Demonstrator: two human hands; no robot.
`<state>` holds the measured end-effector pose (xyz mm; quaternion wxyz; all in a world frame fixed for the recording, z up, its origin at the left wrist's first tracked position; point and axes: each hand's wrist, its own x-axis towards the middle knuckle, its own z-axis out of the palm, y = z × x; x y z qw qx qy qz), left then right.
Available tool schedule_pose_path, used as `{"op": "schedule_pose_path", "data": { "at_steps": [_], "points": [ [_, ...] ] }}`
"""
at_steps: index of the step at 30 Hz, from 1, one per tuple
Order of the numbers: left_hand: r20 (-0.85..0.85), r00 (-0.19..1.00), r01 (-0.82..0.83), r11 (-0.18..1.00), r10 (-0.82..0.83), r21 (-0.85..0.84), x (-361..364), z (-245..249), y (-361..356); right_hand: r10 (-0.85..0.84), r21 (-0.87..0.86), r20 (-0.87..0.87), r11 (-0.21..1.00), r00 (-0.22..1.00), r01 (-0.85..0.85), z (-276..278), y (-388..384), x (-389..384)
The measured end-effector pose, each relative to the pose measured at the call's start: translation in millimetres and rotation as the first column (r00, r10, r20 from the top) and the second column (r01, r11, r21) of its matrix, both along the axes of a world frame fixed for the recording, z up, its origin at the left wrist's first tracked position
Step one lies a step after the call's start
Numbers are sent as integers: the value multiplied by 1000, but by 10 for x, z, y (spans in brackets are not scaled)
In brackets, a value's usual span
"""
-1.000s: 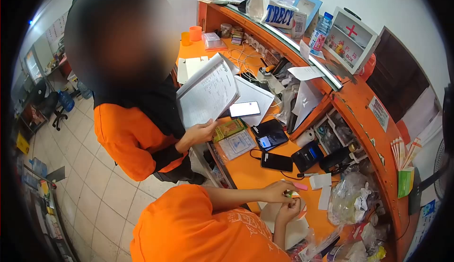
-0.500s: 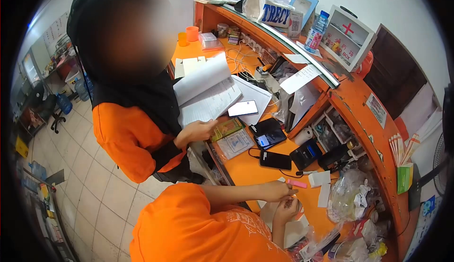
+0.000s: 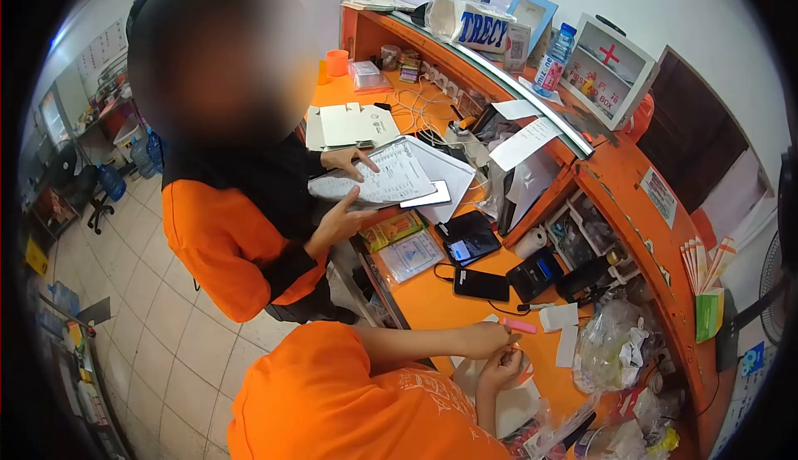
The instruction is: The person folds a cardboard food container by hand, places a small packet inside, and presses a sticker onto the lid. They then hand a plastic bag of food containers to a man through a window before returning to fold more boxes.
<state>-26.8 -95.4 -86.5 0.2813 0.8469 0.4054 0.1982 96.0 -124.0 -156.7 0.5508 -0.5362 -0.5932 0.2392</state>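
Note:
My left hand [image 3: 490,340] reaches in from the left, fingers pinched together. My right hand [image 3: 500,368] comes up from below and meets it, its fingers closed too. Whatever is between the fingertips is too small to make out. Just beyond the hands lies a pink stick-like item [image 3: 519,325] on the orange desk [image 3: 432,295]. White paper [image 3: 517,403] lies under my right wrist. Near the pink item are small white slips [image 3: 558,317].
Beside me a person in orange [image 3: 218,244] handles a stack of written sheets [image 3: 378,176] over a phone [image 3: 426,195]. A black phone [image 3: 482,282], a card terminal [image 3: 535,274] and a clear plastic bag [image 3: 611,345] lie ahead. A raised orange counter [image 3: 619,202] borders the right.
The other person's raised page has come down, and both their hands are now at the sheets, which partly cover the phone. My hands stay together, barely shifted.

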Motion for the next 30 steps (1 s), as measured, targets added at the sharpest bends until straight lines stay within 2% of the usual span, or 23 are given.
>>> {"op": "schedule_pose_path", "data": {
  "at_steps": [2,4,8,10,14,16,23,25,26,28,29,30],
  "points": [
    [34,999,-30,998,33,-59,37,-26,-41,8,31,21,999,1000,-8,-58,32,43],
    [352,913,-247,966,206,73,68,-3,-145,-37,102,116,994,993,25,-13,38,47],
    [346,892,-303,953,292,-22,51,21,-162,-34,9,133,999,991,33,202,-39,-30],
    [317,910,-289,957,268,22,55,-24,-135,22,39,19,999,1000,-23,217,-49,-43],
    [284,920,-277,961,271,-20,43,-16,-111,85,16,-7,996,996,-85,10,54,103],
    [274,926,-277,961,259,28,60,-40,-98,102,-64,-146,992,984,-112,42,51,94],
    [239,936,-272,962,259,23,107,-133,-73,66,-24,-265,997,962,-75,17,36,16],
    [240,936,-286,953,257,96,112,-141,-69,6,-50,-374,998,927,-27,3,23,-10],
    [241,938,-280,955,251,96,122,-144,-75,0,-50,-374,999,928,-20,16,20,6],
    [178,944,-295,953,279,69,96,10,-127,44,-77,-220,995,975,-62,54,14,35],
    [178,946,-289,954,272,76,90,-17,-117,40,-69,-221,996,974,-57,23,25,47],
    [215,939,-312,929,270,197,89,-51,-108,30,-23,-150,999,988,-33,-19,26,55]
  ]
}}
